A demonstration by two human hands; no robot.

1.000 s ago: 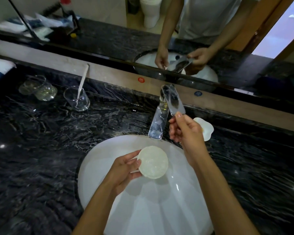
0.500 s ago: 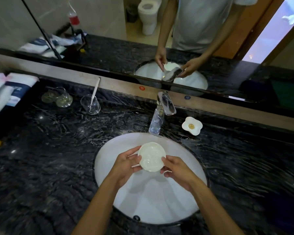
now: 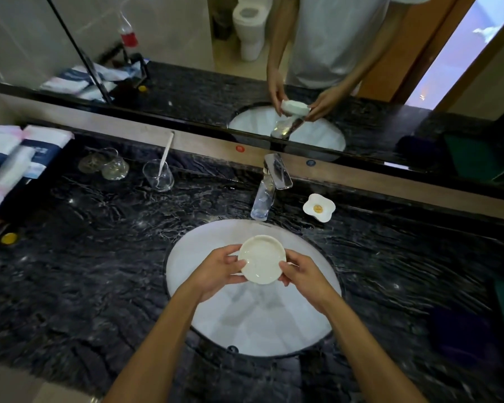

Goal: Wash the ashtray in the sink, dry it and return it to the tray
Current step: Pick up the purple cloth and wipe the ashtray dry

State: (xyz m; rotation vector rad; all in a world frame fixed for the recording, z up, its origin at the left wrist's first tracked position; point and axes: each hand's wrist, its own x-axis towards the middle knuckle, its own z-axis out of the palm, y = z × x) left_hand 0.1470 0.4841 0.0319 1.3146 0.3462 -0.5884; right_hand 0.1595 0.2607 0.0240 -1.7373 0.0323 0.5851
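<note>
Both hands are on the ashtray (image 3: 262, 259), left hand (image 3: 218, 270) gripping its left rim and right hand (image 3: 301, 276) pinching the right rim, holding it up over the white sink (image 3: 186, 257) just in front of the tap (image 3: 269, 189). Can't see any water running, so I'd guess this is either the tail end of the wash or right before rinsing. Next up is probably drying, so it needs a cloth, maybe those folded towels (image 3: 18, 158) at the far left of the desk (image 3: 85, 271). I can't make out the tray clearly.
</note>
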